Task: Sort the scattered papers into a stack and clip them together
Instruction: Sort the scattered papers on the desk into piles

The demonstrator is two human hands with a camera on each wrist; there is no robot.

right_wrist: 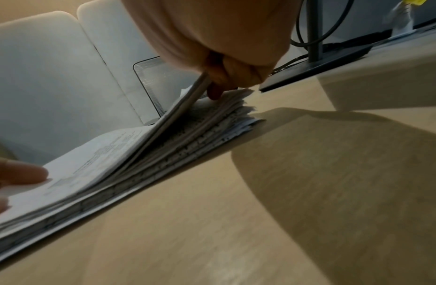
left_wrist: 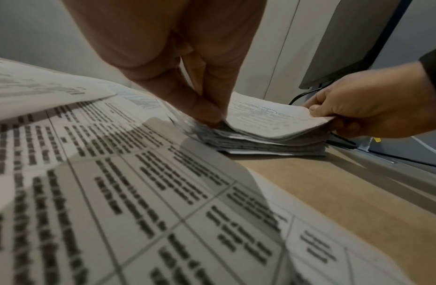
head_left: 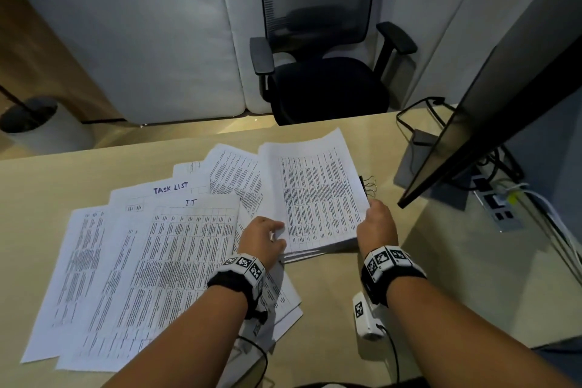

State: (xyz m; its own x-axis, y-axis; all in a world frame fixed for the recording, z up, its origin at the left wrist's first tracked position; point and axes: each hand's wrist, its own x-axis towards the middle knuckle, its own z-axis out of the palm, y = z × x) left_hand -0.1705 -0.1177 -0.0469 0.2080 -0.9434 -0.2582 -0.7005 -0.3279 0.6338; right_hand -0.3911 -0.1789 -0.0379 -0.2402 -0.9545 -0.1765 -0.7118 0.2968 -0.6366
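Observation:
A thick paper stack (head_left: 318,195) of printed tables lies right of centre on the desk. My left hand (head_left: 277,235) pinches its near left corner, thumb and fingers meeting at the sheet edges (left_wrist: 213,117). At the near right corner my right hand (head_left: 371,208) grips the top few sheets and holds them lifted off the rest of the stack (right_wrist: 163,154), thumb on top (left_wrist: 316,111). Scattered papers (head_left: 141,261) fan out over the desk's left half, some headed "TASK LIST" and "IT". Black binder clips (head_left: 368,186) lie against the stack's right edge, partly hidden by it.
A monitor (head_left: 491,116) on its stand (head_left: 419,161) rises at the right, with cables and a power strip (head_left: 497,201) behind it. A black office chair (head_left: 324,72) stands beyond the desk's far edge. Bare desk (head_left: 456,277) lies to the right of my right arm.

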